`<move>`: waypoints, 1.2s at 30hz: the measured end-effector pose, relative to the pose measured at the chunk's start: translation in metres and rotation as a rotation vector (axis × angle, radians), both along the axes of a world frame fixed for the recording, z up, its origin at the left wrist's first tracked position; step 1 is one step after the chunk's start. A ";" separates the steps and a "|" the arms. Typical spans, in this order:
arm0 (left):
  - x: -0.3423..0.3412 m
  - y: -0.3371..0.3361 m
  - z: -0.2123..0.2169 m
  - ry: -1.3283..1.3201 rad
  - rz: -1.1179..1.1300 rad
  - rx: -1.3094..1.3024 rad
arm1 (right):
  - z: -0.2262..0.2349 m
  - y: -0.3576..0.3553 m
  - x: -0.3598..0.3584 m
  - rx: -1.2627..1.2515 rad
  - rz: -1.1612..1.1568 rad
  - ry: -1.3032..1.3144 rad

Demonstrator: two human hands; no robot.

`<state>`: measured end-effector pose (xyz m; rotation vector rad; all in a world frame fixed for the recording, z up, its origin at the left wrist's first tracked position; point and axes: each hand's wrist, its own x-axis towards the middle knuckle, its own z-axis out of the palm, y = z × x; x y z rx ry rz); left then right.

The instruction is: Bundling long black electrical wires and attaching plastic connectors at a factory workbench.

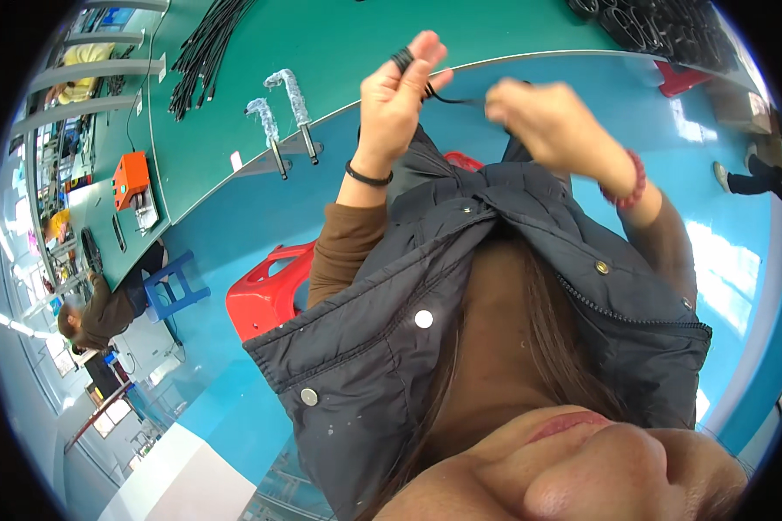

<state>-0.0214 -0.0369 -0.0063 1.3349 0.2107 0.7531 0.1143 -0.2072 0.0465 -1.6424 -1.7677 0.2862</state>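
Observation:
My left hand (pixel 393 108) is raised at the table's edge with several turns of a thin black cable (pixel 402 59) around its fingers. From there a length of the cable stretches right toward my right hand (pixel 552 126), whose curled fingers grip it; that hand is slightly blurred. Both hands are held above my lap, apart from each other. On the green table, left of my hands, lies a bundle of loose black cables (pixel 202 61). Two metal rods wrapped in clear plastic (pixel 288 95) stick out at the table's edge, nearest my left hand.
Coiled black cables (pixel 643 26) are heaped at the table's far right. An orange device (pixel 130 181) stands on the left on the green table (pixel 339 43). A red stool (pixel 265 291) is beside me, a blue stool (pixel 175 286) farther left. Another person (pixel 104 313) works at the far left.

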 end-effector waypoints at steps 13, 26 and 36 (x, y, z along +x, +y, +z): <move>-0.003 0.002 0.022 -0.246 -0.338 -0.523 | -0.064 0.006 -0.018 -0.232 -0.182 0.552; 0.005 -0.025 0.012 0.068 -0.173 -0.084 | -0.016 0.050 0.033 0.377 -0.058 -0.191; 0.010 -0.024 -0.003 -0.049 -0.376 -0.266 | -0.019 0.056 0.020 -0.391 0.328 1.542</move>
